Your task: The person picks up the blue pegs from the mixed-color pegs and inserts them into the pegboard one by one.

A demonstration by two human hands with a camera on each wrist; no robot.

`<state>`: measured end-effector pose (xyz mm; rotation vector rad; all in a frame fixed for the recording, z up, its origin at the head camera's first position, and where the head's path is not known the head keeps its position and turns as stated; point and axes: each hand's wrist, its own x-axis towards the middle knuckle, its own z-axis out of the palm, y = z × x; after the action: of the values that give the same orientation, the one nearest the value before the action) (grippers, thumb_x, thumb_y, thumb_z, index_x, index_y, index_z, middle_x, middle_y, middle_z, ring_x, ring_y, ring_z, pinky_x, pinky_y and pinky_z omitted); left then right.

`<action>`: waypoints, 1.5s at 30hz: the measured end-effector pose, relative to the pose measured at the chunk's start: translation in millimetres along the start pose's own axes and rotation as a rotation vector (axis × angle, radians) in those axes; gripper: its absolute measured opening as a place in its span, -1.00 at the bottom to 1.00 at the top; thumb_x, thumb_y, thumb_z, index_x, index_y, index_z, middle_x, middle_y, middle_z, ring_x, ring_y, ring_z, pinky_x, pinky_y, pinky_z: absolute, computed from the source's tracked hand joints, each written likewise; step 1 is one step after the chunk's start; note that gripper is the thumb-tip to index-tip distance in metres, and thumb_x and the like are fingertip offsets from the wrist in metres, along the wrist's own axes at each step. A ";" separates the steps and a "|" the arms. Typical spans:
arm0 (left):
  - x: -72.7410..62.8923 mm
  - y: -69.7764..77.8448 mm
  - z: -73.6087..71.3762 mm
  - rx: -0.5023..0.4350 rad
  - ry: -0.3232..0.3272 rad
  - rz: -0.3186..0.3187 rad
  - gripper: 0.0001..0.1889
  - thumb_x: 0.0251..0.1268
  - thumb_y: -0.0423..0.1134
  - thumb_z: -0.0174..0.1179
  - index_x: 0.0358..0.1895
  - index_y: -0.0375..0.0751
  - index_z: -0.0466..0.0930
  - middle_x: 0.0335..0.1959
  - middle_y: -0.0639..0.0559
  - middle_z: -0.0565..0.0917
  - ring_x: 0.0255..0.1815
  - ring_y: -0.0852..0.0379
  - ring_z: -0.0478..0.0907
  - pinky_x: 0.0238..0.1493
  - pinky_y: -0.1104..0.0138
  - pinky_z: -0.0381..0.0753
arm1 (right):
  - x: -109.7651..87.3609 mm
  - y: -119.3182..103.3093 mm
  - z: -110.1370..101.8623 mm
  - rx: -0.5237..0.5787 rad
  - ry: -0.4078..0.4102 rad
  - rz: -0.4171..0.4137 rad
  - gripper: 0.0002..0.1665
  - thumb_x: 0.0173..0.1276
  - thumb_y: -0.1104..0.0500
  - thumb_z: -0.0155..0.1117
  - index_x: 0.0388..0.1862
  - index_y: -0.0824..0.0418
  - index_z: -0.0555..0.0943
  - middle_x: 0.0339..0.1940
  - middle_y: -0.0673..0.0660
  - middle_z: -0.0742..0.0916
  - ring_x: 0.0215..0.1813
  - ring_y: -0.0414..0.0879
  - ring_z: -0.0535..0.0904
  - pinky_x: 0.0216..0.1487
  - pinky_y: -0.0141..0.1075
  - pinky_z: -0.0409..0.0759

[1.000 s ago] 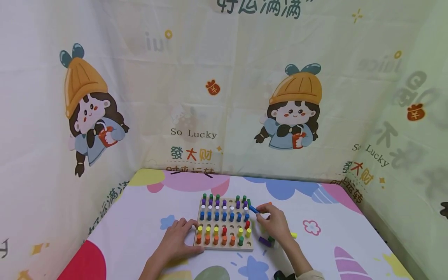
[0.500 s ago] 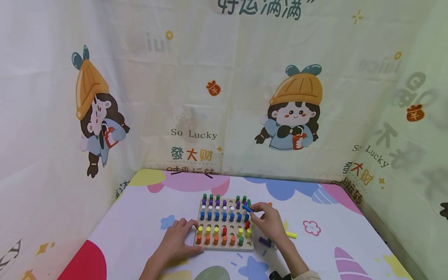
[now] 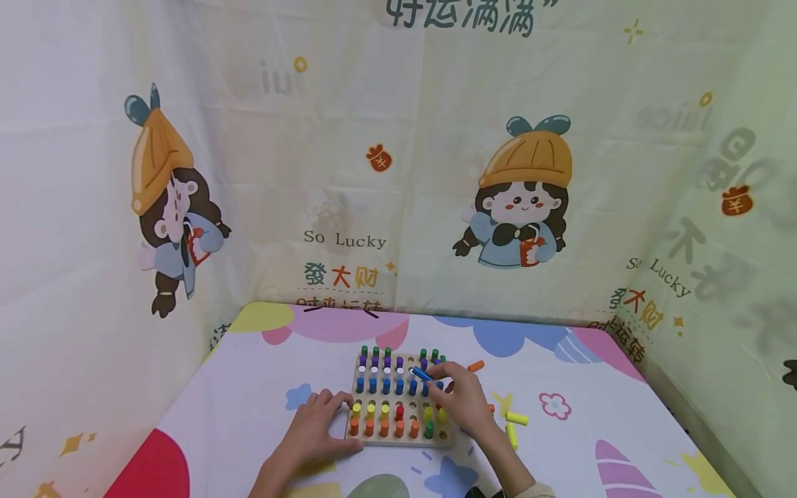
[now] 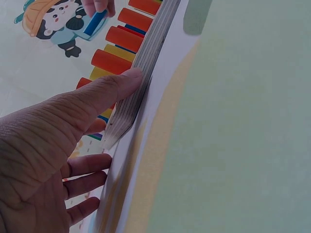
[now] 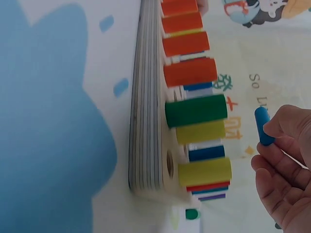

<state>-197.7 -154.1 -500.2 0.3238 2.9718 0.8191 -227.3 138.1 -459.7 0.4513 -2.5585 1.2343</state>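
Observation:
A wooden pegboard (image 3: 405,443) lies on the table with rows of orange, yellow, blue, white, purple and green pegs, plus a few red ones. My left hand (image 3: 314,425) holds its near left corner, the thumb (image 4: 127,82) against the layered front edge and the index finger at the left side; the other fingers are loose. Between right thumb and fingers a blue peg (image 3: 421,373) is pinched, tilted, above the white row. That right hand (image 3: 463,398) covers part of the board's right side. In the right wrist view the blue peg (image 5: 262,125) shows beyond the standing pegs.
Loose pegs lie right of the board: an orange peg (image 3: 476,366), a yellow peg (image 3: 517,418) and another yellow peg (image 3: 512,436) among them. Some board holes, such as the near right hole (image 3: 443,435), hold no peg. Printed cloth walls (image 3: 411,173) enclose the table.
My right hand has carried the blue peg leftward from beside the board to over it, uncovering loose orange and yellow pegs on the right. The left hand stays at the corner.

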 end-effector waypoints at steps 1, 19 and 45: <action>0.0 -0.1 0.3 -0.001 -0.001 0.001 -0.25 -0.20 0.39 0.53 0.12 0.18 0.56 -0.17 0.09 0.44 -0.08 0.04 0.35 0.05 -0.07 0.44 | -0.3 -1.2 1.4 0.003 -0.005 0.000 -0.80 0.29 0.32 0.44 -0.12 0.14 0.71 -0.19 0.01 0.75 -0.12 0.10 0.64 -0.23 -0.31 0.60; -0.3 1.8 -2.1 0.012 0.000 0.000 -0.25 -0.17 0.38 0.52 0.12 0.15 0.55 -0.19 0.08 0.43 -0.09 0.04 0.34 -0.01 -0.03 0.42 | -1.1 -18.0 25.4 0.033 -0.064 -0.039 -0.85 0.34 0.30 0.42 -0.13 0.16 0.71 -0.21 0.02 0.74 -0.27 -0.02 0.57 -0.30 -0.40 0.56; -2.0 0.2 -2.0 -0.010 0.007 0.010 -0.23 -0.18 0.40 0.52 0.15 0.17 0.56 -0.12 0.08 0.47 -0.04 0.02 0.36 0.09 -0.09 0.45 | -0.6 -30.4 48.5 0.035 -0.211 0.009 -0.85 0.38 0.20 0.40 -0.09 0.08 0.71 -0.16 -0.04 0.73 -0.25 -0.07 0.57 -0.26 -0.42 0.57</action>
<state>-195.9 -155.4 -498.5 0.3367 2.9733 0.8380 -219.8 81.9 -467.6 0.6076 -2.7182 1.2990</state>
